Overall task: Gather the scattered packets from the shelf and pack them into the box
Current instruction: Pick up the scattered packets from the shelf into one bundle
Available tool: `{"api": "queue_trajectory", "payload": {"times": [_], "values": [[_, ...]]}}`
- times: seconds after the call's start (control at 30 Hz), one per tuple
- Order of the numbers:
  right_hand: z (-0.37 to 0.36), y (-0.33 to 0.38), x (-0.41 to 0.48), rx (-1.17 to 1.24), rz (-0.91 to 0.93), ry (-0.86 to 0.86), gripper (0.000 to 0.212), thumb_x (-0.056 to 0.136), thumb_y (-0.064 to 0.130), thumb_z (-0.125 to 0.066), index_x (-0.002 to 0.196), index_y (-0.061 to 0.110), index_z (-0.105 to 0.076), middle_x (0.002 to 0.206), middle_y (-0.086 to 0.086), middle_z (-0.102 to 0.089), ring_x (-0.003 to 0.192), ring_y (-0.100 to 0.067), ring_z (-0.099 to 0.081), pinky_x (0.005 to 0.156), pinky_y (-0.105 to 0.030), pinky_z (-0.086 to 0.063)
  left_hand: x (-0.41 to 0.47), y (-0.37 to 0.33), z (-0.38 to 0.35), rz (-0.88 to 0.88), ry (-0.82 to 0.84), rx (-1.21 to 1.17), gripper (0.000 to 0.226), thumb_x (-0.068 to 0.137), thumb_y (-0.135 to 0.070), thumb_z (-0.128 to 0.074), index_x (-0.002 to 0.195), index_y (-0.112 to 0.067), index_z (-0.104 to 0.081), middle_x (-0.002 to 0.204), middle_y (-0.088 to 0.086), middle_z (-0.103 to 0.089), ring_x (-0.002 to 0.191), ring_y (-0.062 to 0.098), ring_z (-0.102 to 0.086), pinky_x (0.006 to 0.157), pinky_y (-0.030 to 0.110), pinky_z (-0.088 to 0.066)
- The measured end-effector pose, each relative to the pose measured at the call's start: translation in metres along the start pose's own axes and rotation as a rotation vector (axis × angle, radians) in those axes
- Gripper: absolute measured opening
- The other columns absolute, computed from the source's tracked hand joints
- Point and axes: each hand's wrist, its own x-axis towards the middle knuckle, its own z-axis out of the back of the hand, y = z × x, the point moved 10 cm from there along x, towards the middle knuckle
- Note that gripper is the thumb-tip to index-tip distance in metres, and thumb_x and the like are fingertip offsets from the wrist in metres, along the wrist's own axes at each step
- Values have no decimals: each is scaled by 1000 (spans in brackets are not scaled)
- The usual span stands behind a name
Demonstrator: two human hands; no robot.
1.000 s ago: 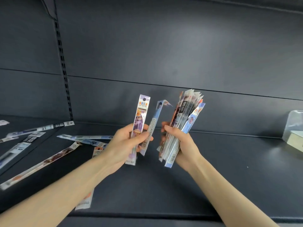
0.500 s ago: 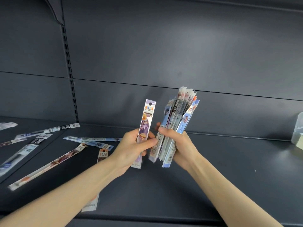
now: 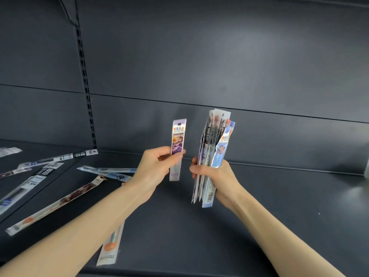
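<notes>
1. Your right hand (image 3: 216,176) is gripping a thick bundle of packets (image 3: 213,156) around its lower half, fingers wrapped tight and thumb pressing across the front, so the bundle is standing nearly upright above the shelf (image 3: 279,206).
2. Your left hand (image 3: 153,170) is pinching a single purple packet (image 3: 178,144) between thumb and fingertips near its middle; that packet is also standing upright, with its hang-hole end on top.
3. You are holding the purple packet just beside the bundle, with a clear gap between them and nothing touching.
4. Both forearms are reaching in from the bottom edge of the head view, and both hands are hovering above the dark shelf surface, in front of the grey back panel (image 3: 219,66).
5. More loose packets are lying flat on the shelf to your left: a long brown-printed packet (image 3: 60,202) is lying diagonally, a blue-white packet (image 3: 103,170) is lying near your left wrist, and a black-labelled packet (image 3: 65,157) is lying further back beside the slotted upright (image 3: 85,86).
6. One orange-ended packet (image 3: 108,248) is lying partly hidden under your left forearm, close to the shelf's front edge.
7. A pale shape is showing at the far right edge, but it is cropped too much to identify.
</notes>
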Motion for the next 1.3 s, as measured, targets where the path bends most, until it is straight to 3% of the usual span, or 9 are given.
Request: {"api": "queue_trajectory", "payload": {"times": [0.07, 0.17, 0.4, 0.53, 0.63, 0.73, 1.0, 1.17, 1.3], "values": [[-2, -2, -1, -21, 13, 30, 26, 63, 8, -71, 89, 7, -68, 82, -2, -73, 76, -19, -70, 74, -29, -56, 3, 0, -4, -25, 31, 36, 12, 87, -11, -65, 95, -6, -73, 81, 17, -63, 59, 13, -46, 52, 19, -36], [-4, -3, -2, -58, 27, 39, 39, 64, 8, -73, 103, 9, -70, 98, -6, -75, 93, -23, -72, 87, -38, -57, 5, -5, -9, -64, 79, 62, 11, 84, -8, -68, 94, -6, -70, 76, 16, -66, 54, 10, -54, 52, 21, -46], [-5, -5, 0, -102, 40, 13, 29, 61, 9, -76, 87, 17, -66, 76, 5, -70, 79, -19, -68, 83, -39, -57, 7, -24, -16, -152, 170, 349, 24, 86, -40, -62, 88, -20, -75, 85, 8, -71, 71, 4, -56, 69, 21, -44], [-19, -6, -2, -125, 30, 93, 29, 61, 7, -78, 87, 13, -67, 80, -2, -71, 79, -19, -69, 81, -37, -58, 15, -39, -40, -71, 328, 75, 41, 76, -33, -74, 113, -18, -63, 105, -5, -71, 98, 7, -67, 87, 23, -51], [-34, -10, -6, -152, -19, 207, 29, 64, 7, -75, 92, 13, -69, 86, -1, -74, 86, -18, -71, 81, -32, -57, 16, -41, -60, -52, 376, 28, 41, 71, -23, -79, 105, -5, -66, 99, 9, -67, 89, 16, -68, 76, 22, -55], [-33, -8, -7, -183, 9, 209, 35, 65, 10, -74, 99, 15, -66, 91, -1, -71, 93, -18, -69, 85, -33, -56, 13, -38, -68, -82, 421, -31, 49, 58, -21, -82, 103, -11, -66, 97, 8, -72, 95, 21, -70, 82, 26, -57], [-29, -7, -7, -87, 44, 161, 51, 63, 12, -78, 111, 18, -62, 99, -1, -72, 99, -16, -69, 84, -32, -56, 12, -36, -58, -122, 386, -3, 24, 68, -13, -76, 91, -13, -68, 85, 3, -73, 83, 17, -72, 76, 28, -57], [-43, -13, -8, -192, 8, 209, 30, 63, 11, -78, 90, 16, -68, 86, -2, -71, 86, -18, -70, 81, -36, -56, 11, -31, -55, -88, 387, 112, 16, 79, -12, -74, 93, -9, -67, 92, 13, -74, 91, 23, -72, 82, 33, -58], [-59, -7, -6, -128, -10, 267, 31, 70, 0, -74, 99, 10, -67, 88, -4, -72, 88, -19, -71, 85, -37, -57, 11, -37, -43, -95, 393, 158, 12, 83, -15, -69, 94, -11, -66, 92, 11, -73, 89, 21, -72, 80, 31, -59]]}}
